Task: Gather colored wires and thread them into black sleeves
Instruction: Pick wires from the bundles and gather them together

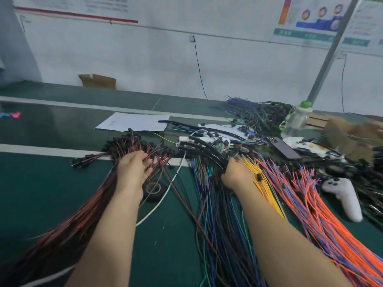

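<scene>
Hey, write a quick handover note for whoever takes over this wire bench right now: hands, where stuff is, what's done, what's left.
Left hand: fingers curled into the red wires.
Right hand: grips the black sleeves.
Blue-green wires lie between the arms; yellow wires and orange wires lie right of the right arm.
Done: wires lie grouped by colour.
Left: gather a set and thread it into the sleeves; no threaded wire is visible.

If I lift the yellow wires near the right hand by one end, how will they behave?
Probably floppy: the yellow wires are thin and curve loosely on the table. They may also snag, since orange wires lie right against them.
</scene>
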The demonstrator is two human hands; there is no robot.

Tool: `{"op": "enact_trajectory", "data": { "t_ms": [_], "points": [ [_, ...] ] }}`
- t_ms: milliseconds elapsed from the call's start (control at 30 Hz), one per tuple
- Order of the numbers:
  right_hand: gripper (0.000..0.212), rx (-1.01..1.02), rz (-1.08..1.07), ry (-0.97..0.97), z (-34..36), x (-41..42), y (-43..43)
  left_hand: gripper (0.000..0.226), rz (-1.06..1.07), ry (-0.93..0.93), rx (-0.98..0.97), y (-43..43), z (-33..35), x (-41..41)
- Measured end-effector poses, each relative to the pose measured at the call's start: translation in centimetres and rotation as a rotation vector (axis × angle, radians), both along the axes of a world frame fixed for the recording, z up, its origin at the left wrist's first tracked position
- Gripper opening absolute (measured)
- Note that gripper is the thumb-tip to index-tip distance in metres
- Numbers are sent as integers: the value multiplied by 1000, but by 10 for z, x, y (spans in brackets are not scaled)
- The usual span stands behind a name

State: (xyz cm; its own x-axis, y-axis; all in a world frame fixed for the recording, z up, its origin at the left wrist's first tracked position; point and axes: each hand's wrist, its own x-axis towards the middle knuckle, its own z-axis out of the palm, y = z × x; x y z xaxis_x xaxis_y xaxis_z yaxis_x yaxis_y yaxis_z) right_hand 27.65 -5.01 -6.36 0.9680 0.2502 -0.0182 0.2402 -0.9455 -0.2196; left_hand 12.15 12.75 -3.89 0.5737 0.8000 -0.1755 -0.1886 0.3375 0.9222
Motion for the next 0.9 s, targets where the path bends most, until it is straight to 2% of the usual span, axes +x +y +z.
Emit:
{"op": "enact_trajectory", "data": {
  "t_ms": [100, 167, 233, 333, 400, 467, 533, 600, 700, 767, 833, 900],
  "points": [
    [35, 135, 39, -71, 6, 11, -11, 13, -169, 214, 174, -11, -2, 10],
    [35, 298, -63, -131, 17, 21, -28, 19, -366, 517, 429, -14, -8, 12],
    [36, 406, -202, -150, 28, 33, -49, 36, -514, 784, 693, -17, -15, 15],
    [45, 338, -293, -99, 35, 44, -72, 46, -521, 980, 973, -32, -26, 25],
    [58, 247, -284, -36, 31, 38, -75, 44, -502, 1029, 1070, -47, -35, 34],
    [68, 153, -252, -40, 27, 25, -68, 38, -476, 1058, 1089, -57, -43, 42],
    [62, 153, -195, -151, 25, 7, -54, 33, -445, 1077, 1099, -61, -47, 47],
    [47, 277, -72, -227, 23, -15, -33, 21, -432, 1083, 1134, -66, -47, 51],
    [29, 483, 184, -54, 24, -50, 6, 26, -434, 1071, 1124, -67, -44, 52],
    [30, 425, 306, 98, 21, -67, 30, 31, -457, 1040, 1085, -61, -44, 47],
    [31, 384, 316, 230, 16, -75, 46, 32, -485, 1039, 1070, -53, -44, 40],
    [30, 443, 277, 337, 12, -75, 53, 28, -473, 1017, 1021, -47, -40, 35]
  ]
}}
